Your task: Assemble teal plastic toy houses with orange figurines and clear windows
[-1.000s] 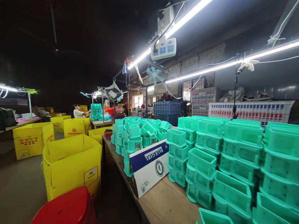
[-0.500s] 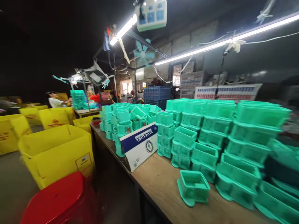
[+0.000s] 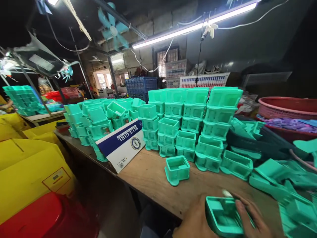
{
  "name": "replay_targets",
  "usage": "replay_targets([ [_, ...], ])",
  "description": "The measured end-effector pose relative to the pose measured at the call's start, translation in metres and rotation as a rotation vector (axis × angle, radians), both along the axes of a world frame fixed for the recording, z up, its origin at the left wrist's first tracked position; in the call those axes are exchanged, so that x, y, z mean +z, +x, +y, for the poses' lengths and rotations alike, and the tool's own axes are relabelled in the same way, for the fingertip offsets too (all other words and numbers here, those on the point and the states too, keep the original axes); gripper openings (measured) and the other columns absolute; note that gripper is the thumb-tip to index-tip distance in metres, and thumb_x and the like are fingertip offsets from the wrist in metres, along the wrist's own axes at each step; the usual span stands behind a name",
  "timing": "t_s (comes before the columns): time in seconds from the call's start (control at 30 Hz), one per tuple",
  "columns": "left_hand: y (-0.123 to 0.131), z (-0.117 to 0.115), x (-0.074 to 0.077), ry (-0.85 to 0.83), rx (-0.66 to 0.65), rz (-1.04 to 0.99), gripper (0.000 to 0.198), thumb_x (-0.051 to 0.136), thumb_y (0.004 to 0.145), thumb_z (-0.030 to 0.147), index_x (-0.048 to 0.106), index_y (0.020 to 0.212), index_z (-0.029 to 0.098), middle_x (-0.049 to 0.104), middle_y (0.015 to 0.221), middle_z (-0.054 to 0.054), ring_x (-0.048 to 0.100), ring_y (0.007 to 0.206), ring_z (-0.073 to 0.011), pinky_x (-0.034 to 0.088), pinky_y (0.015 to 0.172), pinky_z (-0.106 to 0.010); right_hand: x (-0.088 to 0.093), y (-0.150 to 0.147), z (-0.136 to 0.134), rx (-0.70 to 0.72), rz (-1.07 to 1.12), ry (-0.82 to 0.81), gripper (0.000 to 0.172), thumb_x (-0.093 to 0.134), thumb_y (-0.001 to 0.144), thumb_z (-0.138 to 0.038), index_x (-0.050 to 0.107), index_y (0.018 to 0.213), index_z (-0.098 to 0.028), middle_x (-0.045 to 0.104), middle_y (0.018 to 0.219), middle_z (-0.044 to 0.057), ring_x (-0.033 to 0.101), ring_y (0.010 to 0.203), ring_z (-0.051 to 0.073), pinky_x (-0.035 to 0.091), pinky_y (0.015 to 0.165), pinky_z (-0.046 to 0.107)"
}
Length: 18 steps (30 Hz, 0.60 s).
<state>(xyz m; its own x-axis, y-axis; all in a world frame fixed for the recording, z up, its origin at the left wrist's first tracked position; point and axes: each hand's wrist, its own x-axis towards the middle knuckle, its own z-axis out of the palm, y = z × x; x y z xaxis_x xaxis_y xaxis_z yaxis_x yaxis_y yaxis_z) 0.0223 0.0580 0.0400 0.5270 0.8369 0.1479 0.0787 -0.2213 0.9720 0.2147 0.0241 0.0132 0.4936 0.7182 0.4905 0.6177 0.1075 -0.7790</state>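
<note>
At the bottom edge of the view, my left hand [image 3: 194, 223] and my right hand [image 3: 250, 216] hold one teal plastic box [image 3: 221, 216] between them, its open side facing up. My left hand grips its left side, and my right fingers lie over its right rim. A small white bit shows just above the right fingers. A single teal box [image 3: 177, 168] stands alone on the wooden bench [image 3: 151, 175] just beyond my hands. Behind it rise tall stacks of the same teal boxes [image 3: 195, 122].
A white and blue "Blue Girl" carton [image 3: 122, 145] leans at the bench's left edge, with more teal stacks [image 3: 99, 122] behind it. Loose teal parts [image 3: 277, 172] pile up at right below a red basket [image 3: 287, 107]. Yellow cartons [image 3: 27, 172] and a red stool [image 3: 34, 218] stand at left.
The view has swung right and downward. Both my hands, holding a teal box, have come into view at the bottom, and the red basket and loose parts now show at right.
</note>
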Motion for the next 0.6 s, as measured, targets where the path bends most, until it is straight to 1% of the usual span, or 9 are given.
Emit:
replay_targets([
  [0.03,-0.002,-0.002,0.003,0.010,-0.003,-0.024,0.095,0.101,0.044,0.039,0.066,0.130,0.022,0.072,0.129,-0.011,0.067,0.118,-0.0373,0.053,0.106,-0.050,0.005,-0.006,-0.002,-0.016,0.064,-0.019,0.056,0.054,0.091,-0.070,0.079,0.104,-0.022,0.078,0.114,0.012,0.072,0.109,0.034,0.059,0.092,0.043],
  [0.1,-0.003,-0.004,0.009,0.042,0.015,-0.042,0.081,0.100,0.049,0.036,0.070,0.124,0.021,0.076,0.118,-0.007,0.071,0.108,-0.0332,0.056,0.100,-0.044,0.016,-0.017,-0.003,-0.044,0.199,-0.025,0.062,0.056,0.086,-0.076,0.080,0.097,-0.020,0.080,0.105,0.012,0.073,0.103,0.034,0.059,0.087,0.041],
  [0.13,-0.003,-0.005,0.012,0.053,0.026,-0.030,0.078,0.099,0.051,0.033,0.070,0.123,0.021,0.077,0.116,-0.006,0.072,0.106,-0.0320,0.057,0.098,-0.042,0.021,-0.023,-0.004,-0.068,0.251,-0.012,0.065,0.056,0.084,-0.079,0.080,0.094,-0.019,0.081,0.099,0.013,0.073,0.099,0.034,0.059,0.082,0.040],
  [0.2,-0.003,-0.007,0.017,0.065,0.038,0.011,0.073,0.097,0.053,0.027,0.071,0.121,0.020,0.078,0.113,-0.006,0.073,0.103,-0.0308,0.057,0.094,-0.040,0.028,-0.032,-0.003,-0.106,0.297,0.016,0.069,0.053,0.085,-0.080,0.080,0.090,-0.017,0.081,0.093,0.014,0.074,0.091,0.033,0.058,0.077,0.039],
  [0.3,-0.003,-0.007,0.023,0.070,0.053,0.071,0.071,0.096,0.053,0.023,0.070,0.119,0.018,0.078,0.110,-0.007,0.073,0.099,-0.0303,0.058,0.091,-0.040,0.032,-0.037,-0.003,-0.107,0.296,0.009,0.070,0.045,0.092,-0.077,0.081,0.092,-0.017,0.081,0.096,0.015,0.074,0.093,0.032,0.057,0.081,0.040],
  [0.37,-0.004,-0.005,0.024,0.083,0.032,0.072,0.074,0.097,0.054,0.021,0.068,0.122,0.016,0.076,0.113,-0.008,0.072,0.102,-0.0309,0.058,0.094,-0.042,0.036,-0.037,-0.004,-0.090,0.291,-0.012,0.068,0.046,0.092,-0.076,0.081,0.093,-0.018,0.081,0.099,0.014,0.073,0.096,0.032,0.056,0.085,0.041],
  [0.43,-0.006,-0.003,0.023,0.095,-0.019,0.048,0.080,0.097,0.056,0.020,0.064,0.129,0.016,0.074,0.122,-0.010,0.070,0.110,-0.0321,0.056,0.101,-0.045,0.040,-0.036,-0.006,-0.061,0.285,-0.038,0.066,0.049,0.089,-0.077,0.082,0.095,-0.020,0.081,0.103,0.014,0.073,0.101,0.033,0.056,0.089,0.043],
  [0.53,-0.015,0.001,0.017,0.106,-0.016,0.073,0.105,0.101,0.054,0.023,0.051,0.147,0.017,0.060,0.146,-0.017,0.058,0.134,-0.0382,0.046,0.117,-0.054,0.047,-0.032,-0.014,-0.018,0.282,-0.068,0.066,0.049,0.088,-0.078,0.082,0.102,-0.023,0.080,0.113,0.013,0.069,0.117,0.034,0.054,0.099,0.046],
  [0.6,-0.027,0.004,0.013,0.146,0.023,0.131,0.121,0.103,0.052,0.029,0.041,0.155,0.016,0.050,0.155,-0.022,0.050,0.142,-0.0412,0.040,0.121,-0.059,0.051,-0.029,-0.023,-0.013,0.267,-0.077,0.066,0.047,0.091,-0.076,0.080,0.110,-0.023,0.078,0.120,0.013,0.065,0.126,0.034,0.050,0.106,0.050],
])
